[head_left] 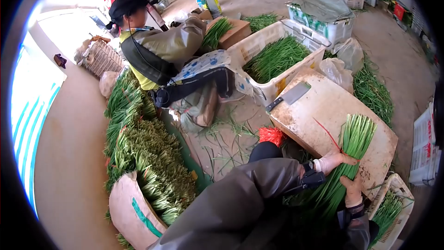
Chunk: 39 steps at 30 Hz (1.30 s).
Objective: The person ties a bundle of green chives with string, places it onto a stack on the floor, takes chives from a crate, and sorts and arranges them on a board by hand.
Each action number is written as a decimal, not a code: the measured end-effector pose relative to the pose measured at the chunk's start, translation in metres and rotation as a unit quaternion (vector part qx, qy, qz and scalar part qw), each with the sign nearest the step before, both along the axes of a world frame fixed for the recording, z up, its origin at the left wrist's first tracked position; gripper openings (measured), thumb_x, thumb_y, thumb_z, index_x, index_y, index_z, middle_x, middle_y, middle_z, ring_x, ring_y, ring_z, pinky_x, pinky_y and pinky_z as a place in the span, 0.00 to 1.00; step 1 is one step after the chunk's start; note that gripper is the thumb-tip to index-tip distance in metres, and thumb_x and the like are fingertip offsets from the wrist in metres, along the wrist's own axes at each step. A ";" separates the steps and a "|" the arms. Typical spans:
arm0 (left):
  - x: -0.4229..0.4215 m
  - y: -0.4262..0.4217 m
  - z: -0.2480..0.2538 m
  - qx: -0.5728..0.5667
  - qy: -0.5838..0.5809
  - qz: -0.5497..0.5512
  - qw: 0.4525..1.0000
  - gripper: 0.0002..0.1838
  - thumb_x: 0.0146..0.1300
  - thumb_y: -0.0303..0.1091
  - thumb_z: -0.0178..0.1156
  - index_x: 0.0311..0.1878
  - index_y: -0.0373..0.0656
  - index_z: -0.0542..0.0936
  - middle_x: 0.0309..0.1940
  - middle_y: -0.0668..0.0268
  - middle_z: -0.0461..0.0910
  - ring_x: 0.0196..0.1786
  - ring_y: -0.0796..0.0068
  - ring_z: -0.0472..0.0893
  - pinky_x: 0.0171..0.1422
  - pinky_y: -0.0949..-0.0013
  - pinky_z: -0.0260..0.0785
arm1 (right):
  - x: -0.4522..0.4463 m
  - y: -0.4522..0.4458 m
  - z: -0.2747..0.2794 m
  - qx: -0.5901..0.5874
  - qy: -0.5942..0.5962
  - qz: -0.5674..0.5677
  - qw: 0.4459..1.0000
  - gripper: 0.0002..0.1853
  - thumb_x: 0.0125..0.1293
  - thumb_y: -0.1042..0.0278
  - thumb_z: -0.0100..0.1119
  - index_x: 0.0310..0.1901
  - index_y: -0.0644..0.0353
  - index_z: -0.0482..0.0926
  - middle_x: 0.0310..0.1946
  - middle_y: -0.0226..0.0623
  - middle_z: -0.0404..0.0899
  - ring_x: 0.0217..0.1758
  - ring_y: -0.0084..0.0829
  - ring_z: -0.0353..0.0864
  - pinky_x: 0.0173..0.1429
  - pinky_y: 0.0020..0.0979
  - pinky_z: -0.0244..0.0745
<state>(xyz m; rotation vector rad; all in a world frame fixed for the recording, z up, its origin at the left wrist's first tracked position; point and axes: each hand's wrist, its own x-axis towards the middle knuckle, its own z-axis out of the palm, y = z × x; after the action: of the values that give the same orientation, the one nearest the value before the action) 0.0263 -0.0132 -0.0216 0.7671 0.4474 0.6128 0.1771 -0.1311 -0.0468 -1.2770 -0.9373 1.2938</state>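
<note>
Long green stalks gathered in a thick bundle (361,132) are held against the near right part of a pale, stained, rectangular board (330,99), pale ends pointing far, darker leaves hanging near. A thin red strip (326,130) is seen at its middle, one end sticking out leftward. The bundle is gripped by the left hand (332,161) beside the strip and by the right hand (354,190) just nearer, seemingly so that the stalks are kept together; whether the strip is knotted cannot be told. A steel cleaver with a black handle (295,94) is laid at the board's far left, apparently out of the hands' way. Elbow room is perhaps limited on the right by a white plastic crate (401,217) of greens. Heaped green bundles (157,157) are stacked at left.
</note>
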 end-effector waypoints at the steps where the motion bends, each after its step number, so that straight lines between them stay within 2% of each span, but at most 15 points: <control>1: -0.002 0.002 -0.002 -0.014 0.003 -0.006 1.000 0.25 0.61 0.29 0.73 0.62 0.36 0.80 0.51 0.62 0.86 0.53 0.69 0.84 0.59 0.64 0.77 | -0.002 0.002 0.002 0.008 -0.014 -0.001 1.000 0.31 0.61 0.72 0.70 0.66 0.63 0.73 0.56 0.33 0.82 0.57 0.29 0.81 0.63 0.33 0.77; 6: -0.006 0.006 0.000 -0.024 0.029 -0.090 0.995 0.26 0.65 0.34 0.72 0.64 0.36 0.78 0.52 0.59 0.85 0.49 0.68 0.86 0.52 0.64 0.82 | -0.003 0.001 0.025 -0.030 0.068 -0.013 0.997 0.24 0.66 0.73 0.68 0.63 0.63 0.77 0.54 0.35 0.84 0.55 0.29 0.84 0.59 0.34 0.81; 9: -0.009 0.010 0.006 0.026 0.068 -0.120 0.990 0.29 0.68 0.34 0.69 0.69 0.37 0.71 0.52 0.57 0.84 0.49 0.64 0.87 0.53 0.61 0.84 | 0.002 0.008 0.015 0.049 0.043 -0.028 0.997 0.24 0.68 0.71 0.70 0.64 0.62 0.77 0.53 0.34 0.85 0.55 0.28 0.84 0.61 0.34 0.81; 11: -0.005 0.010 -0.007 0.070 0.036 -0.114 0.990 0.32 0.71 0.32 0.62 0.76 0.38 0.64 0.60 0.53 0.80 0.54 0.60 0.86 0.56 0.56 0.84 | 0.004 0.010 0.033 0.096 0.076 -0.052 0.991 0.26 0.64 0.70 0.73 0.64 0.61 0.78 0.54 0.34 0.85 0.56 0.28 0.83 0.62 0.35 0.80; 14: -0.009 0.000 0.009 0.048 0.064 -0.133 0.988 0.37 0.70 0.38 0.63 0.78 0.39 0.62 0.65 0.52 0.77 0.63 0.56 0.81 0.66 0.53 0.78 | 0.016 0.009 0.040 0.136 0.040 -0.118 0.983 0.35 0.59 0.71 0.75 0.69 0.63 0.74 0.56 0.36 0.84 0.59 0.28 0.81 0.66 0.35 0.77; 15: -0.012 0.001 -0.001 0.051 0.073 -0.142 0.986 0.38 0.69 0.39 0.63 0.78 0.38 0.63 0.65 0.53 0.77 0.64 0.57 0.80 0.68 0.54 0.77 | 0.018 0.011 0.043 0.140 0.106 -0.142 0.974 0.39 0.56 0.70 0.77 0.70 0.65 0.72 0.57 0.38 0.84 0.60 0.29 0.81 0.67 0.35 0.76; 19: -0.012 -0.004 -0.015 0.208 0.104 -0.195 0.953 0.46 0.59 0.35 0.76 0.78 0.38 0.63 0.68 0.55 0.76 0.65 0.57 0.79 0.71 0.57 0.72 | 0.040 0.004 0.069 0.179 0.101 -0.241 0.949 0.44 0.52 0.69 0.80 0.71 0.67 0.70 0.56 0.41 0.84 0.60 0.32 0.81 0.68 0.34 0.75; 20: -0.022 0.027 -0.070 0.310 0.195 -0.207 0.907 0.51 0.53 0.32 0.82 0.78 0.37 0.64 0.68 0.56 0.76 0.64 0.59 0.78 0.72 0.57 0.71 | 0.045 0.000 0.079 0.191 0.104 -0.277 0.936 0.42 0.52 0.70 0.79 0.69 0.68 0.71 0.55 0.41 0.84 0.59 0.33 0.82 0.68 0.35 0.76; 21: -0.010 0.007 -0.042 0.294 0.228 -0.267 0.889 0.49 0.50 0.34 0.85 0.74 0.38 0.68 0.64 0.56 0.78 0.62 0.63 0.78 0.71 0.55 0.71 | 0.053 -0.007 0.089 0.210 0.100 -0.301 0.925 0.41 0.52 0.70 0.79 0.69 0.68 0.71 0.54 0.40 0.84 0.58 0.33 0.82 0.67 0.35 0.76; 23: 0.004 -0.011 -0.040 0.478 0.216 -0.308 0.793 0.47 0.51 0.36 0.84 0.72 0.37 0.69 0.61 0.57 0.80 0.61 0.61 0.79 0.73 0.55 0.70 | 0.072 -0.025 0.106 0.245 0.088 -0.350 0.900 0.40 0.52 0.71 0.78 0.67 0.68 0.72 0.54 0.40 0.84 0.58 0.33 0.82 0.67 0.35 0.76; 24: 0.009 -0.024 -0.044 0.471 0.179 -0.309 0.807 0.48 0.50 0.38 0.85 0.71 0.36 0.68 0.59 0.57 0.81 0.60 0.60 0.80 0.72 0.56 0.70 | 0.082 -0.038 0.112 0.269 0.077 -0.375 0.884 0.39 0.51 0.72 0.77 0.67 0.66 0.73 0.52 0.39 0.84 0.57 0.33 0.82 0.66 0.35 0.76; 27: 0.028 -0.040 -0.040 0.739 0.191 -0.351 0.542 0.39 0.51 0.38 0.80 0.66 0.38 0.75 0.51 0.49 0.84 0.56 0.45 0.83 0.64 0.51 0.74 | 0.099 -0.083 0.137 0.342 0.150 -0.425 0.824 0.36 0.55 0.77 0.75 0.67 0.62 0.73 0.52 0.36 0.84 0.54 0.32 0.84 0.64 0.36 0.79; 31: 0.049 -0.047 -0.056 0.756 0.197 -0.362 0.508 0.38 0.51 0.38 0.78 0.66 0.38 0.77 0.48 0.49 0.85 0.52 0.45 0.83 0.58 0.52 0.76 | 0.127 -0.175 0.142 0.381 0.122 -0.487 0.776 0.29 0.62 0.80 0.68 0.65 0.61 0.75 0.54 0.35 0.84 0.53 0.31 0.85 0.60 0.36 0.81; 34: 0.068 -0.055 -0.066 0.724 0.147 -0.384 0.553 0.38 0.50 0.37 0.77 0.66 0.38 0.77 0.48 0.49 0.85 0.53 0.45 0.83 0.58 0.50 0.75 | 0.119 -0.282 0.148 0.339 0.040 -0.577 0.742 0.22 0.65 0.69 0.69 0.59 0.60 0.80 0.48 0.34 0.85 0.48 0.29 0.86 0.54 0.34 0.82; 39: 0.089 -0.065 -0.085 0.740 0.129 -0.417 0.513 0.37 0.51 0.37 0.77 0.66 0.36 0.78 0.49 0.50 0.86 0.53 0.48 0.84 0.60 0.52 0.76 | 0.070 -0.492 0.148 0.221 -0.084 -0.733 0.638 0.22 0.70 0.61 0.67 0.61 0.61 0.79 0.48 0.38 0.86 0.47 0.33 0.87 0.53 0.36 0.85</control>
<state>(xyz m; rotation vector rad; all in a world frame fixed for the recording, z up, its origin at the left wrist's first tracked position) 0.1153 -0.0785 -0.1068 2.5628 -0.4012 -0.2637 0.2474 -0.6235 0.1011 -1.1883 -0.0455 -0.3603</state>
